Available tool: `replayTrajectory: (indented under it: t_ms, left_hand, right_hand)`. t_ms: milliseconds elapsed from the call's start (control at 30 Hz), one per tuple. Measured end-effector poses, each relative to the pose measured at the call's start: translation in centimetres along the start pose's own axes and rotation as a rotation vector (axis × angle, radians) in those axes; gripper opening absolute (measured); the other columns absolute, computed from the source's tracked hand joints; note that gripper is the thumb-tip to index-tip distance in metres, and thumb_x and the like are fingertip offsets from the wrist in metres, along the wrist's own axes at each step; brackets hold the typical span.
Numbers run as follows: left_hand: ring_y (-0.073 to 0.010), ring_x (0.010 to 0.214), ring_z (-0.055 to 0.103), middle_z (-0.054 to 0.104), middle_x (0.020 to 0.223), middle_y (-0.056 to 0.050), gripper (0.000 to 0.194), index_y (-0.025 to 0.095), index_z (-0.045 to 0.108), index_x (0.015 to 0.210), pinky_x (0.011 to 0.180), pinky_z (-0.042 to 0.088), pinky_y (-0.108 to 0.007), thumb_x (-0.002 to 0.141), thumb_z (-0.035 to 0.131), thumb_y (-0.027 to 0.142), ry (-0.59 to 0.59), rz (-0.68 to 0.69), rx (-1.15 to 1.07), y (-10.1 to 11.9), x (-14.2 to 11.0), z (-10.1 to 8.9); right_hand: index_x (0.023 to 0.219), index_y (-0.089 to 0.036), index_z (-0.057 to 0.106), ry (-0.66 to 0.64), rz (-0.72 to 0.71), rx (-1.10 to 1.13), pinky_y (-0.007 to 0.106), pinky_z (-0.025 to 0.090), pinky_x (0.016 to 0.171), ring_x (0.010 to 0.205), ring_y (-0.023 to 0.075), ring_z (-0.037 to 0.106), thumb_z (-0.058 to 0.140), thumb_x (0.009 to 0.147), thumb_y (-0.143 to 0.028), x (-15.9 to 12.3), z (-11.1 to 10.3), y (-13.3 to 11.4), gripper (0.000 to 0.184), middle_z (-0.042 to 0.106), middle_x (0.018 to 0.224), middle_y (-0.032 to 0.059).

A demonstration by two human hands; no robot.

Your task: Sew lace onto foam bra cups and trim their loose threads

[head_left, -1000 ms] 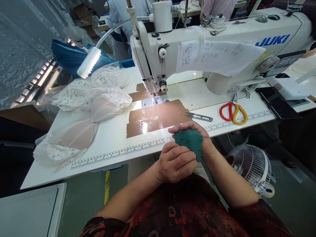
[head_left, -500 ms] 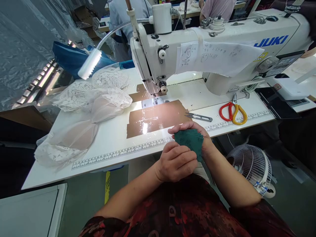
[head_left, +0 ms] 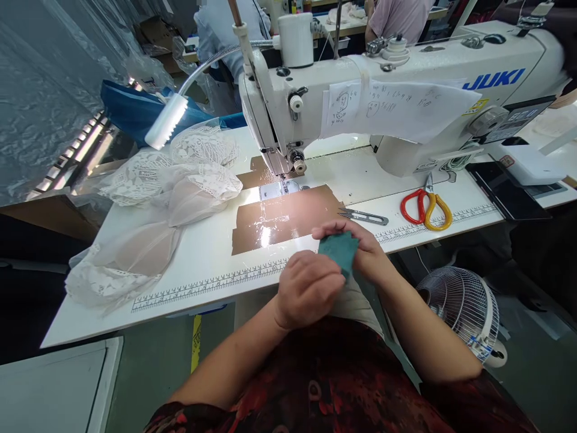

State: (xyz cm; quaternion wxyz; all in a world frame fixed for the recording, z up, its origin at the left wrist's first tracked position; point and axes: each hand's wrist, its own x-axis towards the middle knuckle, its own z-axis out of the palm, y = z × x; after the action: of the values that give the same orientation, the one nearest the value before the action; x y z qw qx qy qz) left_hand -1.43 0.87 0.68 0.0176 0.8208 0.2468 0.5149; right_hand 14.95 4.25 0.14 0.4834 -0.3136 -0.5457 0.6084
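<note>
White lace garments with beige cups (head_left: 148, 240) lie leftmost, seemingly kept clear of the hands. The left hand (head_left: 311, 291), fingers curled closed, grips a small green cloth (head_left: 339, 251) by the white worktop's (head_left: 202, 255) front edge; the right hand (head_left: 367, 249), loosely bent, holds its far side, apparently steadying it.

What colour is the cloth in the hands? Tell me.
The cloth is dark green, best seen in the head view.

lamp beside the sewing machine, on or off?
On: the lamp shows a bright white glow along its head, and strong glare shows on the brown sheet.
</note>
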Motion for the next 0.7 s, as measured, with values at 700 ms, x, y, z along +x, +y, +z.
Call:
replayTrajectory:
  t_ms: [700]
  left_hand:
    - [-0.0228, 0.119, 0.055, 0.056, 0.126, -0.015, 0.043, 0.016, 0.046, 0.133, 0.099, 0.051, -0.038, 0.091, 0.049, 0.01, -0.223, -0.338, 0.016, -3.7, 0.0, -2.1]
  right_hand:
    - [0.131, -0.026, 0.051, 0.03, -0.356, -0.886, 0.045, 0.053, 0.092, 0.11, 0.0262, 0.063, 0.051, 0.088, -0.018, 0.2, 0.9, 1.8, 0.044, 0.066, 0.122, 0.0106]
